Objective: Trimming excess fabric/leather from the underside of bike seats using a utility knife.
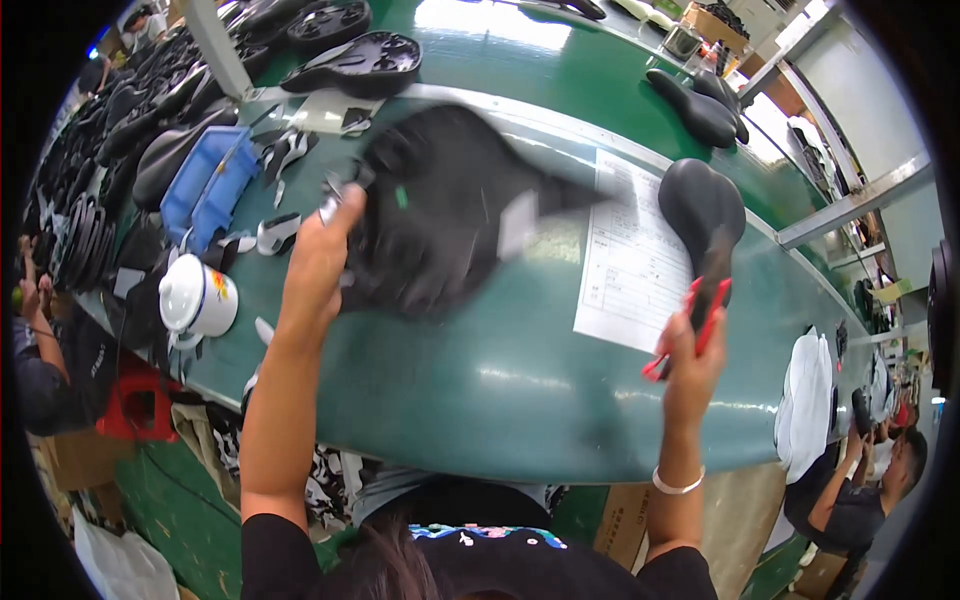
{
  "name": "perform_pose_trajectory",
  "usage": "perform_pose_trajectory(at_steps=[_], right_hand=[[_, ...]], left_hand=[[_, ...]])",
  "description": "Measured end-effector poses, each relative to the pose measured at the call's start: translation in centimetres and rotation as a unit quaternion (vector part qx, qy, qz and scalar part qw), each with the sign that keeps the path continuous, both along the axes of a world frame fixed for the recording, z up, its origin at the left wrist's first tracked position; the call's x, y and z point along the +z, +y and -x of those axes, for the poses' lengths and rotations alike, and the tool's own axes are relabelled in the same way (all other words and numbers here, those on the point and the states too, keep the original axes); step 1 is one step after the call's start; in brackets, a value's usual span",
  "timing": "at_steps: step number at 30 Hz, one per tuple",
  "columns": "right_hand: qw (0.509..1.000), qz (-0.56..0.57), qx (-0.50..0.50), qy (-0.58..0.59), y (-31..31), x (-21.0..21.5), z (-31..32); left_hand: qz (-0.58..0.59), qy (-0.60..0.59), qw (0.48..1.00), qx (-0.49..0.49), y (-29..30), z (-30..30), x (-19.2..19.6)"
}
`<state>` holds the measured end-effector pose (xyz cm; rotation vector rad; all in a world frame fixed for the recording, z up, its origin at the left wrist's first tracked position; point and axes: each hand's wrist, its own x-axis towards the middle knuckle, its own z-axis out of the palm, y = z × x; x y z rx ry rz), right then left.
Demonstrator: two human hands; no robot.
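Observation:
My left hand (322, 265) is closed on the broad end of a black bicycle saddle (440, 200), which is smeared by motion above the green table. The saddle's narrow nose points right, and small green and white patches show on it. Something silvery shows beside my left thumb, too blurred to name. My right hand (690, 365) is closed round a red-handled hand tool (716, 296); its jaws cannot be made out. Just beyond that tool, a second black saddle (700, 200) lies at the edge of a printed sheet (622, 280), its nose toward my right hand.
On the left stand a white enamel mug (205, 298) and a blue plastic bin (208, 185), near heaped black saddles (115, 130). More saddles (360, 62) lie across the metal rail (560, 125). Other people (870, 490) work at both sides. A red stool (138, 405) stands lower left.

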<state>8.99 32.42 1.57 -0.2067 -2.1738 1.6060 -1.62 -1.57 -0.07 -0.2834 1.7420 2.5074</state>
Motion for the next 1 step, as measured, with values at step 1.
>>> perform_pose_trajectory(at_steps=[1], right_hand=[[1.0,0.0,-0.007,0.005,0.87,-0.11,0.43]], left_hand=[[0.082,-0.001,0.996,-0.037,0.66,1.12,-0.39]])
